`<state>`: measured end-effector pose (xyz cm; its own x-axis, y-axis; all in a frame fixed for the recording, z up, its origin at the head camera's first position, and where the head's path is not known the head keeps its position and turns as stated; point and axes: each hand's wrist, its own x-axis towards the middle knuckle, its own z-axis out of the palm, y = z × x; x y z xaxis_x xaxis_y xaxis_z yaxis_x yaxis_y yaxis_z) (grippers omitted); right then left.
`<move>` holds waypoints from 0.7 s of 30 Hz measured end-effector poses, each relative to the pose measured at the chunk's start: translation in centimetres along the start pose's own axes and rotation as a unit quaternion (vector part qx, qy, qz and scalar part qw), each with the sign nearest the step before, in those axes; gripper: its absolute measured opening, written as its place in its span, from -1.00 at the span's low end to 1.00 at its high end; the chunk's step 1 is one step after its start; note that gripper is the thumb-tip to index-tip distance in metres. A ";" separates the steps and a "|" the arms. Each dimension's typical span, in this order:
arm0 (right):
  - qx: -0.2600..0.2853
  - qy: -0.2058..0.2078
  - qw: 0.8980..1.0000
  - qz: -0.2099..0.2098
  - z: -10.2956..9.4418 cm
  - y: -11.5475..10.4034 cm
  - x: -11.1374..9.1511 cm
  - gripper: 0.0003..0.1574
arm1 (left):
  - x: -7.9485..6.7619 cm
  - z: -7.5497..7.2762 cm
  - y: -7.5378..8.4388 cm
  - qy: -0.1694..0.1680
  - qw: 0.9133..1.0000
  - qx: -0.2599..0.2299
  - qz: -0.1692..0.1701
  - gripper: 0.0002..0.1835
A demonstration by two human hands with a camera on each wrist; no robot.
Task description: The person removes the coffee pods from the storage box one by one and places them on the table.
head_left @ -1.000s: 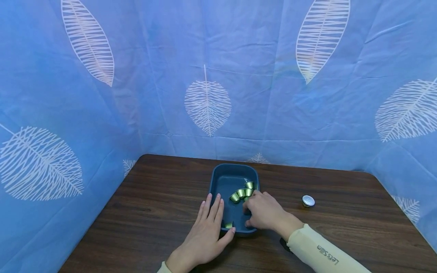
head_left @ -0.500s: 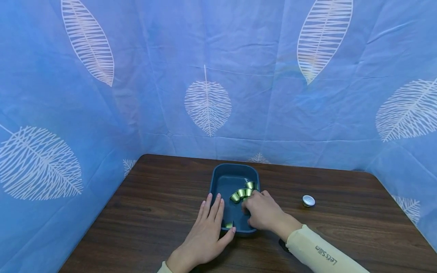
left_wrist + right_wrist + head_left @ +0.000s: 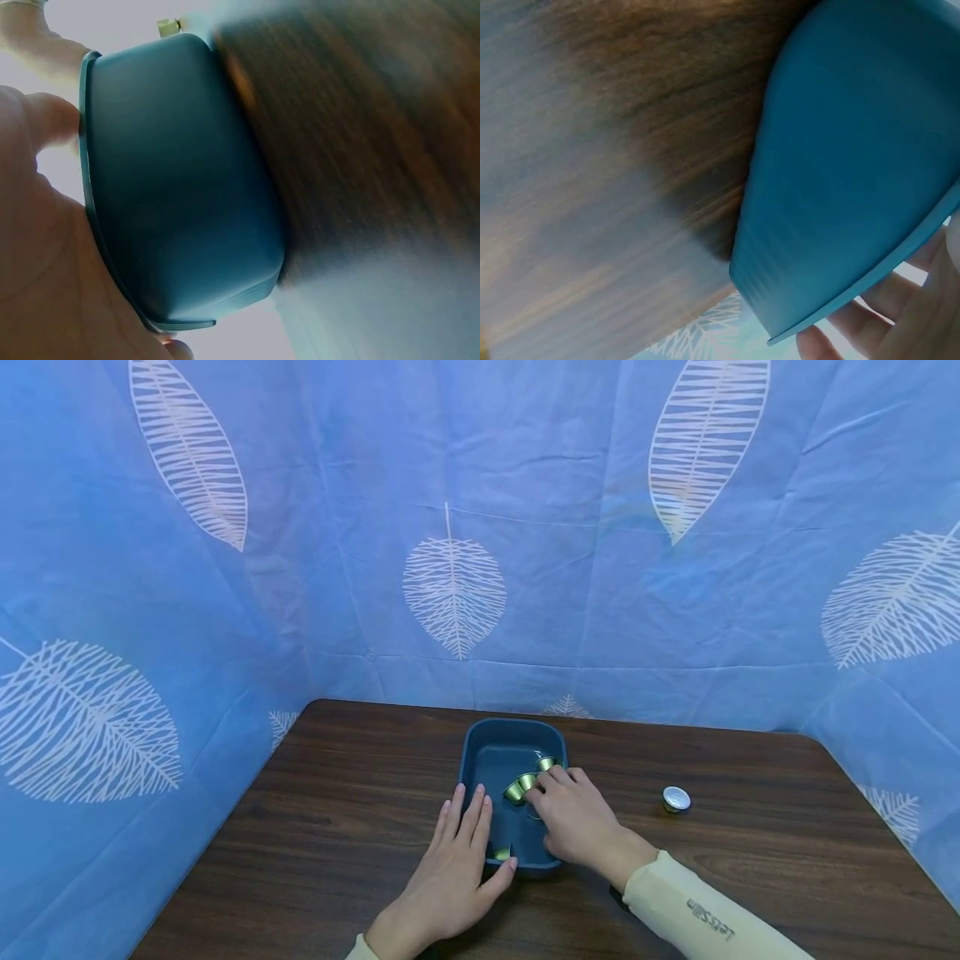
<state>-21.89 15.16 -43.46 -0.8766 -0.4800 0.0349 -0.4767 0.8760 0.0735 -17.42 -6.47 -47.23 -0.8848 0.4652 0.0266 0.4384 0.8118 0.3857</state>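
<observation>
Left hand point(image 3: 453, 881) straight-fingered on rim of dark-blue rounded-rectangular tray point(image 3: 491, 760). Right hand point(image 3: 576, 817) at shiny green cup-shaped capsules point(image 3: 515, 792) inside; grip: cannot tell. Silver-topped capsule point(image 3: 676, 799) on brown wooden bench point(image 3: 360, 785).

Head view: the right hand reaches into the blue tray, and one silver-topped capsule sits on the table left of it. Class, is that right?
Only the side is wrong: the head view shows the silver-topped capsule on the table right of the tray.

dark-blue bin point(image 3: 495, 764): rounded corners, upright on surface point(image 3: 360, 793), near far edge | green metallic capsules point(image 3: 515, 792): tipped, clustered toward bin's right edge, partly hidden by right fingers point(image 3: 553, 785) | lone capsule point(image 3: 502, 853): bin's near-left corner
</observation>
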 end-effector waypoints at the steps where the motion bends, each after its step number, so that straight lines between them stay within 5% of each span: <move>1: -0.004 -0.004 1.000 0.000 0.0 0.0 0.0 -0.36 | 0.0 0.0 0.0 0.000 1.000 0.000 -0.001 -0.07; 21: 0.010 0.021 1.000 -0.020 0.1 -0.5 -0.4 -0.76 | -0.3 0.1 0.1 0.015 1.000 -0.011 0.006 -0.07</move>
<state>-21.34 14.95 -43.56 -0.8535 -0.5157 0.0746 -0.5128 0.8567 0.0554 -17.12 -6.48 -47.30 -0.8841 0.4638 0.0578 0.4452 0.7980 0.4063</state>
